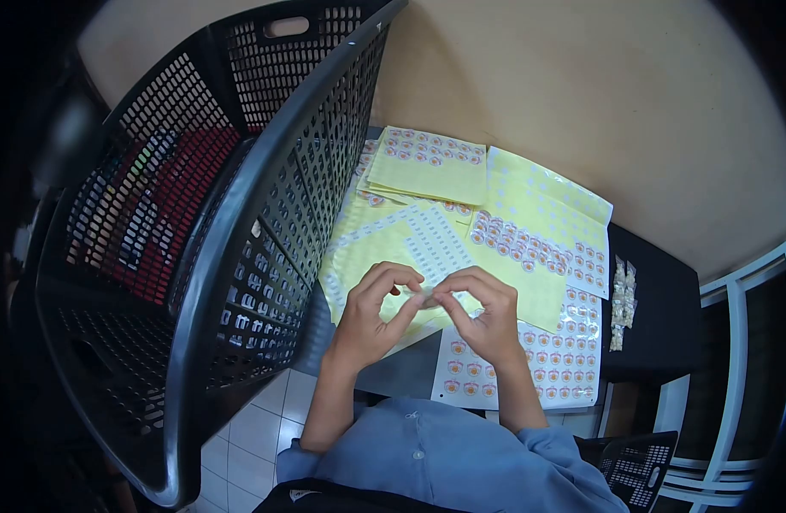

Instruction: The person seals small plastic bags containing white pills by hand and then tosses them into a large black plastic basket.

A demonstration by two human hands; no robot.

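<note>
My left hand (367, 318) and my right hand (488, 315) meet over the table, thumbs and forefingers pinched together. Between the fingertips is a small, pale greyish piece (428, 298), too small and too covered to name. Just beyond the hands lies a white sheet with rows of small pale labels (440, 241), on top of yellow backing paper (371, 244). Round orange-and-pink stickers (517, 242) lie in rows on a yellow sheet to the right. A white sheet full of similar stickers (559, 359) extends beside and under my right forearm.
A large black perforated basket (277, 171) stands close on the left, with red cloth (166, 214) inside. Yellow sticker sheets (427, 175) are stacked at the back by the wall. Small clear packets (622, 303) lie on a black surface at right. Another black basket (636, 470) is lower right.
</note>
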